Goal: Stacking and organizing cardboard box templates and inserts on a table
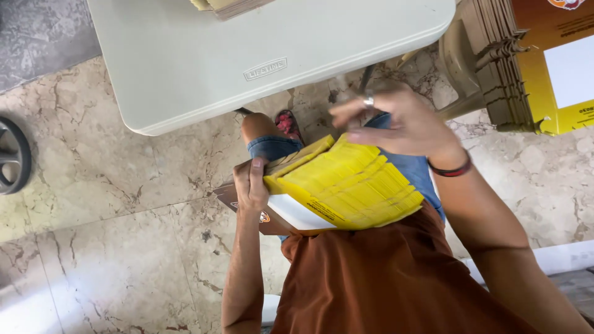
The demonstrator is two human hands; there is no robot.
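Against the lap, left hand [250,184] clasps the yellow stack's [349,188] near edge.

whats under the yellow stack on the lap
Under the yellow stack a brown cardboard piece sticks out beneath the left hand; below that, blue shorts. The rest is covered.

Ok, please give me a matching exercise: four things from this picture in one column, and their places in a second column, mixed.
Things:
1. left hand
2. right hand
3. folding table
4. flat carton stack

Places:
A. top right, leaning on edge
B. gripping the left end of the yellow stack
C. hovering above the yellow stack
D. top centre, pale

Pairs: 1-B, 2-C, 3-D, 4-A
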